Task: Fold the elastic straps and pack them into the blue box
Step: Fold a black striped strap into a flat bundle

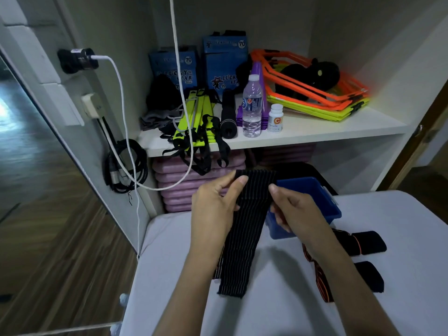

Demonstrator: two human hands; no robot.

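A black elastic strap (244,229) with thin pale stripes hangs between both hands, its lower end resting on the white table (266,311). My left hand (213,204) pinches its upper left edge. My right hand (293,209) pinches the strap's right edge at mid height. The blue box (315,197) stands on the table just behind my right hand, open on top. Two more black straps with orange-striped ends (363,243) (368,277) lie on the table to the right of the box.
A white shelf (315,127) behind the table holds blue cartons (223,64), a water bottle (252,107), a pill jar (276,117), yellow and orange gear (315,93). White cables (121,105) hang at left. Pink mats (194,180) are stacked below.
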